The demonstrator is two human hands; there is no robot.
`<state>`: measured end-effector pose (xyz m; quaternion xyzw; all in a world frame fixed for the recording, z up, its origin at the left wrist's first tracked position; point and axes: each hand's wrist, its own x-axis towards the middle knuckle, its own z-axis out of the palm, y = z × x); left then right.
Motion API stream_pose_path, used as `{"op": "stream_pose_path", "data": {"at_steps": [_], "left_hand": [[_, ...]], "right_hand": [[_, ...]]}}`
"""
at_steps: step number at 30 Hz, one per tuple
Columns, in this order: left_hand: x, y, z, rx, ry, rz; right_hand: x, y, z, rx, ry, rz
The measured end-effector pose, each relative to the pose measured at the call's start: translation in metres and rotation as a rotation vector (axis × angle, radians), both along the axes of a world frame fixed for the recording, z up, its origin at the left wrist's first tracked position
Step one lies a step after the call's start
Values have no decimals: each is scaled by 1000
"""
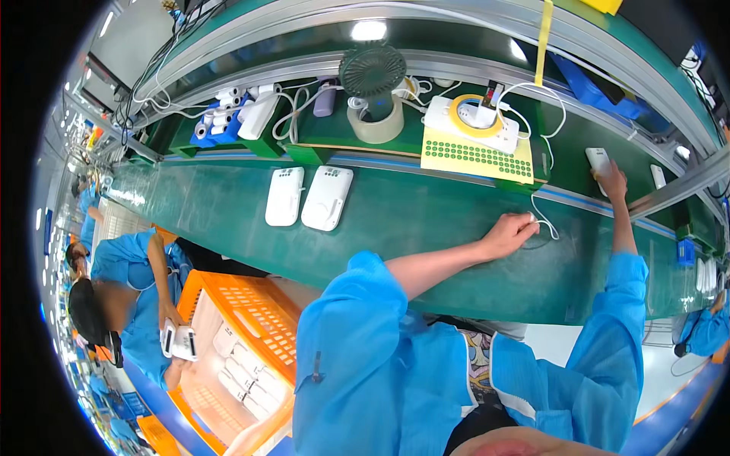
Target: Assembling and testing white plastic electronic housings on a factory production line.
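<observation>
My left hand (511,235) is closed over the green bench, its fingers pinching the end of a white cable (549,226). Farther right, my arm reaches out across the bench. There my right hand (613,184) has its fingers round the near end of a slim white device (599,160). Two white rounded devices with small buttons at the top lie side by side on the bench to the left: a narrower one (284,197) and a wider one (328,199).
A raised shelf along the back holds a dark fan (372,70), a tape roll (378,125), a white power strip (449,118) and a blue tray (222,125) of white rolls. A metal post (677,186) slants beside my right arm. At left, a co-worker (141,277) handles white devices over an orange crate (255,315).
</observation>
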<state>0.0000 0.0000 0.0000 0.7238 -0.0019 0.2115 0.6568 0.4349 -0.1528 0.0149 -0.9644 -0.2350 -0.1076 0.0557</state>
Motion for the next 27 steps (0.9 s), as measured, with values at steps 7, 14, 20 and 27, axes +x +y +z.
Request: {"op": "stream_pose_path", "data": {"at_steps": [7, 14, 20, 27], "left_hand": [[-5, 20, -28, -612, -70, 115], [2, 24, -13, -839, -34, 189], [1, 28, -14, -759, -46, 215], [-1, 24, -13, -660, -37, 194]], "right_hand": [[-121, -16, -9, 708, 441, 426], [-259, -84, 29, 301, 283, 370], [-350, -50, 55, 332, 433, 536], [-316, -20, 50, 450, 534, 457]]}}
